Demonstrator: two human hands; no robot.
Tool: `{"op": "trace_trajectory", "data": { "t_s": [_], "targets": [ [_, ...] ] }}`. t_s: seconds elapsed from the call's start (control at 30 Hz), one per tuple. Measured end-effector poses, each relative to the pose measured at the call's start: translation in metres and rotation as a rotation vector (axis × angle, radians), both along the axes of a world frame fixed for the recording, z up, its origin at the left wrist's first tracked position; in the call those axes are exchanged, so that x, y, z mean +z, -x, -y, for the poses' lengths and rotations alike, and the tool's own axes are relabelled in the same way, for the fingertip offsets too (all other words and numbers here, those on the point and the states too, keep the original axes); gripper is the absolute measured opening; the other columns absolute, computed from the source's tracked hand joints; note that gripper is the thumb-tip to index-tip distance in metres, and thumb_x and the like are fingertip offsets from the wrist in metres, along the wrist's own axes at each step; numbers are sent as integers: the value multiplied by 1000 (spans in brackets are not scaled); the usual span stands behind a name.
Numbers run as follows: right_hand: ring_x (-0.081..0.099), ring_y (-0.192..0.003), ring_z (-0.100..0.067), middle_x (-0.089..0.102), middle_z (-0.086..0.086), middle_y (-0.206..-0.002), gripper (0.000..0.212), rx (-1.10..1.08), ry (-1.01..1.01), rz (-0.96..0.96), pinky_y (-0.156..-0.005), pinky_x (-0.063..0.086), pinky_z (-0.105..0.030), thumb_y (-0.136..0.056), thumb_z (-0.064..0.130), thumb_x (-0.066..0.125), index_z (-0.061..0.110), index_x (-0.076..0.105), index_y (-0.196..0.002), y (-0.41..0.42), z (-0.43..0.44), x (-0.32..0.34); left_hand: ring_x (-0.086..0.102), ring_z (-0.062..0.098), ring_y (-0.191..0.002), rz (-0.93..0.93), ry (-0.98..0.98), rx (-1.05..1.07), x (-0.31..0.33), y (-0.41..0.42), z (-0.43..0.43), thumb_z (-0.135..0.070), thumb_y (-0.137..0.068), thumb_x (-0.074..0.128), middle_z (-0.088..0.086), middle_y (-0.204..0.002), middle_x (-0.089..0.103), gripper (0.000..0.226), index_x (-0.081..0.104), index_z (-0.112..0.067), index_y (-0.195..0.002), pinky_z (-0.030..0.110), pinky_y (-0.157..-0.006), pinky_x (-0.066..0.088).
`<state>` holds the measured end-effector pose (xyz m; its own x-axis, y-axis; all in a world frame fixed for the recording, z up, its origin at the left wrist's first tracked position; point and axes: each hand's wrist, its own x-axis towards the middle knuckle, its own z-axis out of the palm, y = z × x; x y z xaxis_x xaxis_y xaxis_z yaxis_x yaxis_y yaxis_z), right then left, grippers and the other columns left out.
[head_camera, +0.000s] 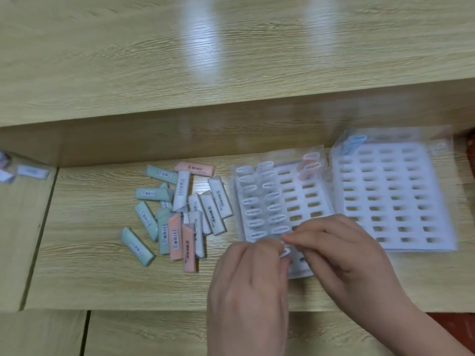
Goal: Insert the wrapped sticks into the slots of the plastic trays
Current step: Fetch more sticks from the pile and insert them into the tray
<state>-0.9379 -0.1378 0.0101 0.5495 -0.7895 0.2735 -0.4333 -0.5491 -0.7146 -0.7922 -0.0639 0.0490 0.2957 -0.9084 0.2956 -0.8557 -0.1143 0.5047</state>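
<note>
A white wrapped stick point(284, 251) is pinched between the curled fingers and thumb of the left hand point(246, 276). The thumb and forefinger of the right hand point(344, 250) are drawn together on the same stick's upper end; motion blur hides the finer contact. The stick is held just over the near edge of a slotted plastic tray point(299, 272), at the foot of its second column.

Directly beyond the grip, two columns of that tray are filled with seated white sticks point(257, 201), set upright in their slots. Further beyond and slightly right, two pink sticks point(309, 163) are seen at the far end of the tray's right-hand column, the slots between them and the grip standing open.

To the right of the grip, just beside the first tray, a second tray point(376, 191) is laid, with one blue stick point(353, 143) seated at its far left corner.

To the left of the grip, a loose pile of sticks point(177, 214) in green, white and pink wrappers is scattered on the wooden table point(102, 278). Far to the left, a few more wrapped pieces point(32, 171) are seen at the frame's edge.
</note>
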Motion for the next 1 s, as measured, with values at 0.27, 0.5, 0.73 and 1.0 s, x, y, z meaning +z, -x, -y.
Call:
{"op": "trace_trajectory", "data": {
  "t_s": [0.27, 0.5, 0.73, 1.0],
  "targets": [
    [61, -96, -6, 65, 22, -102, 20, -43, -64, -60, -78, 48, -28, -93, 25, 57, 31, 71, -105, -7, -2, 4, 62, 14, -61, 17, -63, 5, 8, -5, 3, -29, -79, 70, -11, -67, 56, 19, 52, -28, -87, 26, -60, 40],
    [59, -100, -2, 63, 24, -102, 18, -81, -94, -78, -83, 46, -23, -92, 28, 56, 35, 68, -104, -9, -4, 4, 61, 13, -57, -5, -110, 12, 8, -5, 4, -23, -65, 83, -13, -64, 55, 40, 48, -31, -82, 26, -61, 38],
    [59, -98, -2, 63, 25, -100, 18, -104, -116, -71, -82, 44, -20, -91, 29, 57, 36, 68, -102, -8, -4, 3, 57, 23, -63, 170, -90, -34, 6, -1, 5, -13, -72, 75, -4, -59, 53, 17, 60, -18, -76, 32, -52, 47],
    [57, -95, 0, 62, 26, -97, 15, -96, -126, -101, -80, 45, -24, -91, 31, 56, 39, 66, -99, -9, -3, 6, 53, 23, -64, 213, -173, -29, -7, 5, 5, -19, -68, 76, -5, -62, 55, 20, 60, -20, -78, 31, -61, 35]
  ]
}}
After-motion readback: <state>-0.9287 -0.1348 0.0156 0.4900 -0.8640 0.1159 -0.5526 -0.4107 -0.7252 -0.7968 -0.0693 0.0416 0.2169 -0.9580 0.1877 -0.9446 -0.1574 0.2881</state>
